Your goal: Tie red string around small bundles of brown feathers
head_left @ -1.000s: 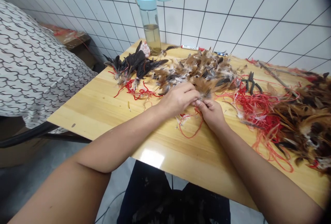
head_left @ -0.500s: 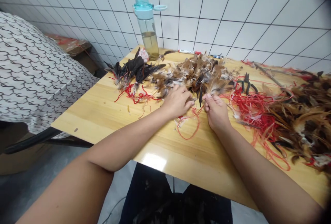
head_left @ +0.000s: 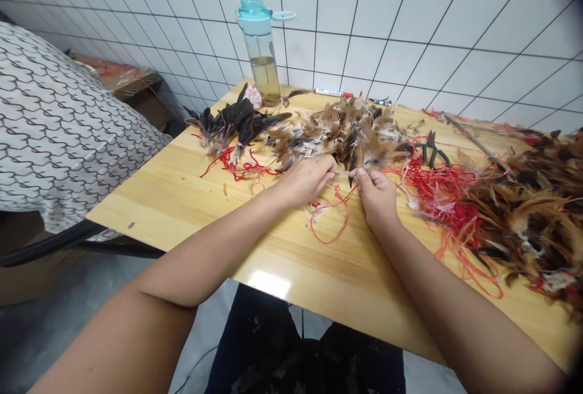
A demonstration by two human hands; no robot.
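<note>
My left hand [head_left: 306, 180] and my right hand [head_left: 376, 192] sit close together at the middle of the wooden table, fingertips pinching a thin pale strand [head_left: 342, 173] between them. A dark feather tip [head_left: 350, 178] hangs by my right fingers. A loop of red string [head_left: 330, 224] lies on the table just below both hands. A large heap of brown and white feathers [head_left: 341, 133] lies directly beyond them, and dark feathers [head_left: 237, 119] lie further left.
To the right lie black-handled pliers [head_left: 430, 150], tangled red string [head_left: 444, 190] and a thick mass of brown feathers [head_left: 528, 218]. A water bottle [head_left: 259, 51] and a marker [head_left: 327, 93] stand by the tiled wall. Patterned cloth [head_left: 59, 127] hangs left of the table.
My hands touched a second ago, parted half a second ago, and now nearly meet again with the thin strand pinched between them.
</note>
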